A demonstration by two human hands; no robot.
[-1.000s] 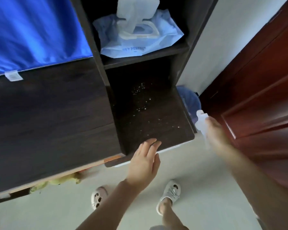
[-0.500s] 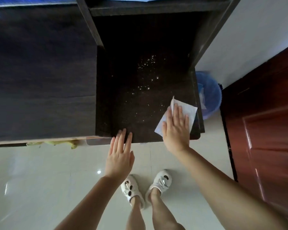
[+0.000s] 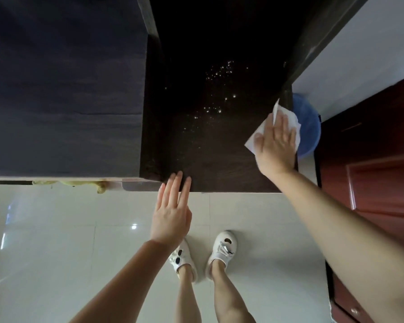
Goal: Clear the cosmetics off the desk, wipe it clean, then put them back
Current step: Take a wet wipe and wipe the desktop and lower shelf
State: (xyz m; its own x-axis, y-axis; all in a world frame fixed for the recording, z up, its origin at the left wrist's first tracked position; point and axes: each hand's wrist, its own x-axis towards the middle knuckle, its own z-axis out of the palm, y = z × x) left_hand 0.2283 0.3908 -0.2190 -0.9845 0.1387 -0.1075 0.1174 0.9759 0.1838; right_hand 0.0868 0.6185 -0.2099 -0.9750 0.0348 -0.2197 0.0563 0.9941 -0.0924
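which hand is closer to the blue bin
Right. The right hand presses a white wipe flat at the desk's right edge, just beside the blue bin. The left hand rests at the front edge, far to its left.

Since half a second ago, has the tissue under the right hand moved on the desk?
Yes. The tissue under the right hand has slid right, toward the desk's right edge and the blue bin, away from the droplets.
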